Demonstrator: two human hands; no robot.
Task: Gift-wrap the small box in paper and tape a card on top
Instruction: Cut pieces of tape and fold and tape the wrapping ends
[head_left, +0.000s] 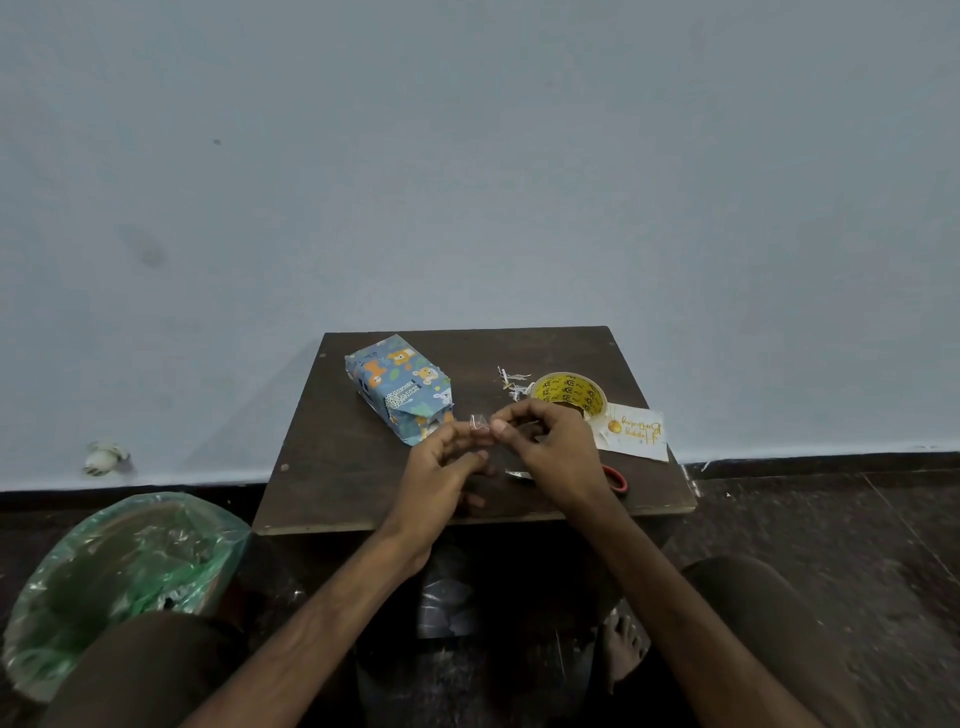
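The small box, wrapped in blue paper with cartoon animals, lies at the back left of the dark wooden table; its near end flap is loosely folded. Just in front of it, my left hand and my right hand meet and pinch a small piece of clear tape between their fingertips. A roll of clear tape with a yellow core sits behind my right hand. The white card with gold lettering lies at the table's right edge.
Red-handled scissors lie partly hidden under my right wrist. Paper scraps lie beside the tape roll. A bin lined with a green bag stands on the floor at the left. A pale blue wall rises behind the table.
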